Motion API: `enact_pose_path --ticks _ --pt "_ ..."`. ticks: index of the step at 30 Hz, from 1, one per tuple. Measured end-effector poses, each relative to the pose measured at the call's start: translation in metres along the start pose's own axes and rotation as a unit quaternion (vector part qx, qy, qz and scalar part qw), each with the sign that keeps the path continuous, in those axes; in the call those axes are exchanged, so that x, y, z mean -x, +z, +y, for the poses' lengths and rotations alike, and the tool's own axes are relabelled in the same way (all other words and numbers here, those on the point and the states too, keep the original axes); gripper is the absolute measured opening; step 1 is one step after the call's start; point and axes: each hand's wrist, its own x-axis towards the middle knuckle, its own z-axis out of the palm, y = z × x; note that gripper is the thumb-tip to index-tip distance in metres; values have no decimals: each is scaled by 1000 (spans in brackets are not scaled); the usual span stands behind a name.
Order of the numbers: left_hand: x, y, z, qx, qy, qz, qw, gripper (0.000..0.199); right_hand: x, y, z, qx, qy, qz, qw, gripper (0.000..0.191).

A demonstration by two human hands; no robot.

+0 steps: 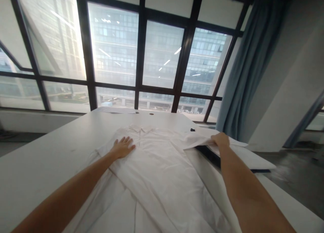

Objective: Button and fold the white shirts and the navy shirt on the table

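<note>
A white shirt [157, 169] lies spread on the white table [58, 141], its collar toward the window and its body toward me. My left hand [123, 147] rests flat on the shirt's left shoulder area, fingers spread. Off to the right, my right hand [221, 139] has its fingers closed on the shirt's sleeve, which stretches out from the right shoulder. The sleeve's far end passes over a white and dark flat stack. Soft wrinkles run across the shirt's front.
The flat stack [255, 158], white on top with a dark edge, sits at the table's right side. A small dark object [192, 129] is near the sleeve. White sheets [113, 110] lie at the far edge. Beyond are windows and a blue curtain [248, 67].
</note>
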Motion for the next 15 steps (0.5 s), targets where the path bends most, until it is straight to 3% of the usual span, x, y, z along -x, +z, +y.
enact_pose_path --ticks 2,5,7,8,9,11,13,15 --pt "1 0 0 3 -4 0 1000 64 2 -11 -7 -27 -7 37 999 34" --pt "5 -1 3 2 -11 38 999 57 21 -33 -39 -94 -52 129 986 41" --pt "10 -4 8 1 -4 107 994 49 50 -47 -71 -218 -160 213 939 37" --pt "13 -8 11 8 7 140 990 45 70 -51 -87 -234 -205 212 927 32" --pt "17 -12 14 28 16 165 986 42 94 -54 -101 -242 -255 200 915 27" --pt "28 -26 18 138 16 162 977 43 149 -54 -120 -254 -425 146 857 20" --pt "43 -43 19 268 -11 118 956 53 210 -46 -124 -218 -556 63 800 18" --pt "63 -59 16 396 -40 40 916 69 267 -33 -115 -146 -637 -52 755 19"
